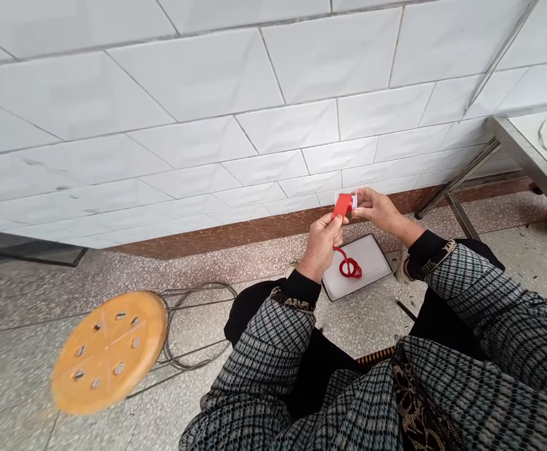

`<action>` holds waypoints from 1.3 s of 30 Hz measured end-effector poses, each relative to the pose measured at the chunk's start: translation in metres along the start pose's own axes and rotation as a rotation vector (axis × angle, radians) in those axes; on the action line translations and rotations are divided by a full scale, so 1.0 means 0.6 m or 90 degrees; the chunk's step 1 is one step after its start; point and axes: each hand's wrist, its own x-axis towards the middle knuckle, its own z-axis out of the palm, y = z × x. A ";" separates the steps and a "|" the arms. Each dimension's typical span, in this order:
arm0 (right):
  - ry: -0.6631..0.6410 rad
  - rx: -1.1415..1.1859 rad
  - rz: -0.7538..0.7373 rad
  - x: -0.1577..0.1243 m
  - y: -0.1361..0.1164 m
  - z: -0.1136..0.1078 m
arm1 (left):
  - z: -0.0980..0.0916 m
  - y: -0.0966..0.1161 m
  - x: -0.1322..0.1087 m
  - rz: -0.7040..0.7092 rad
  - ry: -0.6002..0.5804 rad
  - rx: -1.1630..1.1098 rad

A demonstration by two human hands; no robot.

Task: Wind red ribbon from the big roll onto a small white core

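My left hand (325, 241) pinches a flat red ribbon (343, 205) between thumb and fingers. A white spool (353, 200) sits in the fingers of my right hand (379, 210), with the ribbon running across its front. Both hands are raised close together in front of the wall. Below my left hand, a narrow red strip leads down to a loose red coil (350, 268). The coil appears over a white dark-edged board (372, 260) on the floor; whether it rests there or hangs, I cannot tell.
A stool with a round orange seat (109, 351) and metal legs lies on its side at left. On the right stands a metal-framed table (531, 156) with a wire loop on top. White tiled wall (217, 144) rises ahead. Small dark scraps litter the speckled floor (348, 326).
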 end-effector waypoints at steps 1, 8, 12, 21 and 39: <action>-0.005 0.033 0.020 -0.001 0.001 0.003 | 0.001 -0.005 0.000 0.006 0.005 -0.001; 0.002 0.140 0.104 -0.012 -0.009 0.018 | 0.011 -0.033 0.009 -0.007 0.013 -0.012; 0.006 0.180 0.133 -0.015 -0.015 0.021 | 0.009 -0.042 0.015 -0.009 0.003 -0.022; -0.004 0.234 0.196 -0.020 -0.030 0.021 | -0.007 -0.057 0.030 -0.005 -0.026 0.009; 0.112 0.344 0.308 -0.021 -0.026 0.034 | -0.011 -0.087 0.045 0.086 0.127 0.140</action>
